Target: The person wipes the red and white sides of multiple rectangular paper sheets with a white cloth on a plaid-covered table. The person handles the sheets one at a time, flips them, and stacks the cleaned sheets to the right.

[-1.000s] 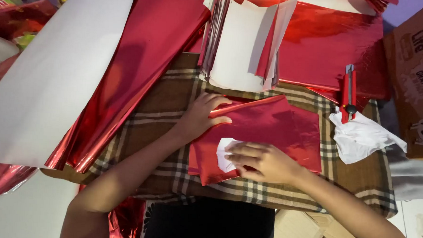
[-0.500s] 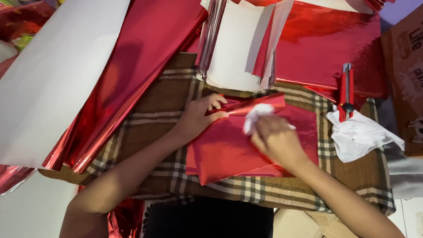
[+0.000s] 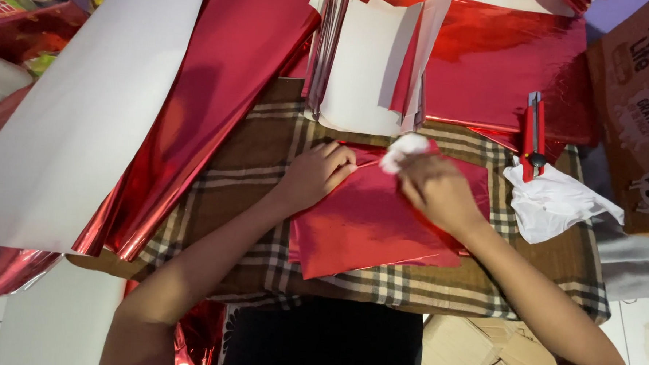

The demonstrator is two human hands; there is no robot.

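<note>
Pressing down with my left hand (image 3: 316, 176), I keep its fingers flat and spread on the upper left edge of the red foil sheet (image 3: 370, 221), nothing clasped in it, only the palm and fingertips bearing on the shiny surface. That sheet lies on the brown checked cloth (image 3: 251, 194) right in front of me, its top edge just below the stack of white card pieces (image 3: 369, 68). My right hand (image 3: 433, 191) is curled shut around a small white wad (image 3: 405, 145), which pokes out past my fingertips and touches the foil near its upper edge, close beside my left fingers. Off to the right, well apart from both hands, a red utility knife (image 3: 534, 137) rests partly on a crumpled white cloth (image 3: 557, 203). A long roll of red foil with a white back (image 3: 159, 117) slants across the left side, and more red foil (image 3: 504, 66) spreads behind the card stack. A brown cardboard box (image 3: 638, 108) sits at the far right edge.
</note>
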